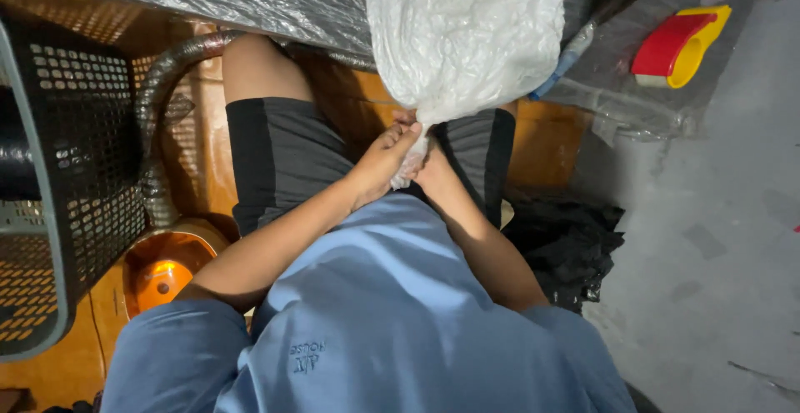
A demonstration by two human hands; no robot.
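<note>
hands (408,159) gripping twisted neck | crinkled translucent plastic bag (467,30), bulging, rounded

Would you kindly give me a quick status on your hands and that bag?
Left hand and right hand both gripping the neck of the white bag. Bag bulging, upright above lap. Nothing in the way.
</note>
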